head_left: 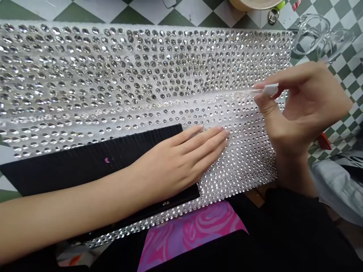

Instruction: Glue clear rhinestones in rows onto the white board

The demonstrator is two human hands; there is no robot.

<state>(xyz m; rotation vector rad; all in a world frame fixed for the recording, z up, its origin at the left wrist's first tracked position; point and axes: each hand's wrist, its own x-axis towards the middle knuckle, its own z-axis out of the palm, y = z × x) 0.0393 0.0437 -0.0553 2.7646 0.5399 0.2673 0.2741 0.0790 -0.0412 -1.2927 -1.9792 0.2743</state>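
A white sheet [159, 68] studded with rows of clear rhinestones spreads across the table. On its lower left part lies a black board [85, 162] with a small pink mark. My left hand [181, 160] rests flat, palm down, over the board's right end, fingertips on the rhinestones. At the right, my right hand [300, 109] pinches a small white tab [270, 89] between thumb and fingers. A thin clear strip [232, 91] runs left from the tab, just above the studded sheet.
Coiled clear tubing [312, 36] lies at the upper right on the green and white checkered surface [96, 11]. A bowl [255, 4] and metal rings [273, 16] stand at the top. Something red [324, 141] and a grey-white bag [337, 189] are at the right.
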